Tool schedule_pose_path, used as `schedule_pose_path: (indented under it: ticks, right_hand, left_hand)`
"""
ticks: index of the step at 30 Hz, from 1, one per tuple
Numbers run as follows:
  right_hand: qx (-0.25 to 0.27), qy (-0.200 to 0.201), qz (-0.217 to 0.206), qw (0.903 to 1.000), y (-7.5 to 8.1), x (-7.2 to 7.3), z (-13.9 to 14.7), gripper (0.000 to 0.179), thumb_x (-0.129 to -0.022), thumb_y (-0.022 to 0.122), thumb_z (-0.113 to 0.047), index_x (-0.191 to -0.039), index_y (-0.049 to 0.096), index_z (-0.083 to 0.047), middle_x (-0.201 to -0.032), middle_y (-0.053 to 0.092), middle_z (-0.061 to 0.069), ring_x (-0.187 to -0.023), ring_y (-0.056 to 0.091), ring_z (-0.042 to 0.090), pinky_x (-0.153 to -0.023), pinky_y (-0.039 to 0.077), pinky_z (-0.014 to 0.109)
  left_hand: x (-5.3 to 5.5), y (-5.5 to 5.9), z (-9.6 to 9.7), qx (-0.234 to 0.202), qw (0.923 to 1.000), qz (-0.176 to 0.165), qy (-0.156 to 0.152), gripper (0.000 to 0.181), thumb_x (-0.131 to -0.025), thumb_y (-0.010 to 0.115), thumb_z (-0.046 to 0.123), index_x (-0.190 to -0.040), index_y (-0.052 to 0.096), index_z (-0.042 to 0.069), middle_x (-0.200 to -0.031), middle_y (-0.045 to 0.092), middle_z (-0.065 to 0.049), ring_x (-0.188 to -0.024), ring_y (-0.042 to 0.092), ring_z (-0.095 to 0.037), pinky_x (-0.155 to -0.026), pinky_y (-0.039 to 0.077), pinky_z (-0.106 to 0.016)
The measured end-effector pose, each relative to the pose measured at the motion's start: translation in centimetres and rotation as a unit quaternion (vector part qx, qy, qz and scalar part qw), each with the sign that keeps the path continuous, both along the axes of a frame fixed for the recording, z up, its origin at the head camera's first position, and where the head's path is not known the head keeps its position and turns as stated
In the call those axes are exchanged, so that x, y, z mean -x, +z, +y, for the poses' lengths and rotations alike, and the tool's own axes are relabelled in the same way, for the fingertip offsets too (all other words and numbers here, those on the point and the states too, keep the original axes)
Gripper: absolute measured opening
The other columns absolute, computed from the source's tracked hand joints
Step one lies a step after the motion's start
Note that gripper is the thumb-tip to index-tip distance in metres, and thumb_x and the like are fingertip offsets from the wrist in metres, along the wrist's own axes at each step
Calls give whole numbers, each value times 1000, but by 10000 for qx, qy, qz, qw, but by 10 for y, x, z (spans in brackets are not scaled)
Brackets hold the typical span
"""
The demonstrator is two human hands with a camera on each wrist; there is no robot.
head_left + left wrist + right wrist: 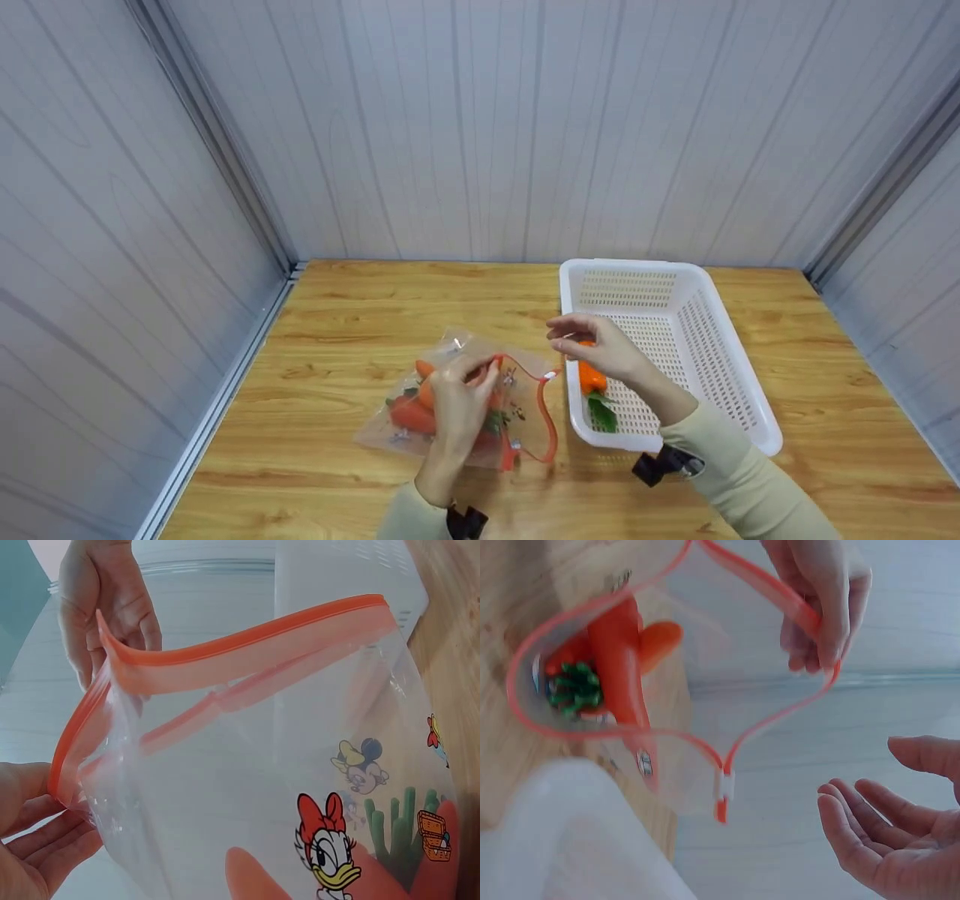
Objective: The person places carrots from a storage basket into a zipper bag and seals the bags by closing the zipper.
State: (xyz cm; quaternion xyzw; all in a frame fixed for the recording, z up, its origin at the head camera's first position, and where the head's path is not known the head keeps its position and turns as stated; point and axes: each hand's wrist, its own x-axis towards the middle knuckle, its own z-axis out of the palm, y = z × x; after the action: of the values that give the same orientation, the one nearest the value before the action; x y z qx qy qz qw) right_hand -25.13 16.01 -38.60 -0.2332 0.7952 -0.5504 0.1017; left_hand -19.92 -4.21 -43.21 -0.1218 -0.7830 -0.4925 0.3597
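Note:
My left hand (461, 401) pinches the orange-red zip edge of a clear plastic zip bag (225, 795), printed with cartoon ducks and a mouse. The bag's mouth gapes toward the right, with a white slider (724, 784) on the zip. Inside lie several orange and red carrot-like vegetables (619, 660), some with stubby green tops (576, 688). My right hand (600, 349) holds nothing; its fingers are loosely bent, above the left rim of a white basket (739, 375). Partly under that hand, an orange vegetable with a green leaf (602, 412) lies inside the basket.
The basket has slotted walls and stands to the right of the bag on a wood-grain table (300, 435). Pale panel walls (495, 135) enclose the table at the back and both sides. Black wrist mounts (651, 469) sit on the sleeves.

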Motion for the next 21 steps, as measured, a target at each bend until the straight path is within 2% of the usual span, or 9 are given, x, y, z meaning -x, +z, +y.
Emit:
schedule_pose_path:
  ticks: [4, 9, 11, 17, 21]
  right_hand:
    - [-13, -249, -226, 9994, 0, 14, 7, 34, -86, 55, -8, -114, 51, 11, -105, 57, 20, -88, 57, 22, -72, 50, 32]
    - [-210, -557, -387, 9975, -7, 31, 14, 35, -86, 56, -10, -114, 51, 10, -104, 58, 20, -91, 56, 31, -67, 50, 24]
    - [-306, -667, -390, 9965, -11, 39, 17, 36, -86, 56, -10, -115, 51, 10, -104, 58, 21, -91, 55, 33, -67, 49, 24]
    - [-639, -967, -487, 9921, -23, 59, 26, 38, -86, 55, -10, -116, 49, 11, -106, 56, 24, -92, 54, 31, -73, 50, 34]
    - [-871, -1164, -580, 9877, -31, 67, 31, 40, -86, 55, -12, -118, 47, 11, -108, 54, 26, -95, 53, 32, -72, 50, 30]
  left_hand:
    - [1, 0, 0, -21, 9999, 105, -25, 8, -74, 65, -3, -77, 70, 3, -74, 67, -6, -67, 62, -13, -57, 52, -29]
    - [2, -1, 1, 14, 10000, 86, 5, 8, -73, 65, -3, -77, 70, 3, -74, 67, -6, -67, 62, -15, -58, 52, -29]
    - [2, -1, 1, 22, 10000, 54, 18, 8, -73, 66, -2, -77, 70, 3, -74, 67, -6, -67, 62, -14, -58, 52, -28]
    - [1, 0, 1, 44, 10000, -1, 27, 9, -73, 66, -2, -78, 70, 4, -74, 67, -5, -68, 62, -13, -59, 52, -30]
    - [0, 0, 1, 79, 9999, -97, 58, 10, -73, 66, -2, -79, 70, 5, -75, 67, -4, -70, 62, -10, -60, 52, -28]
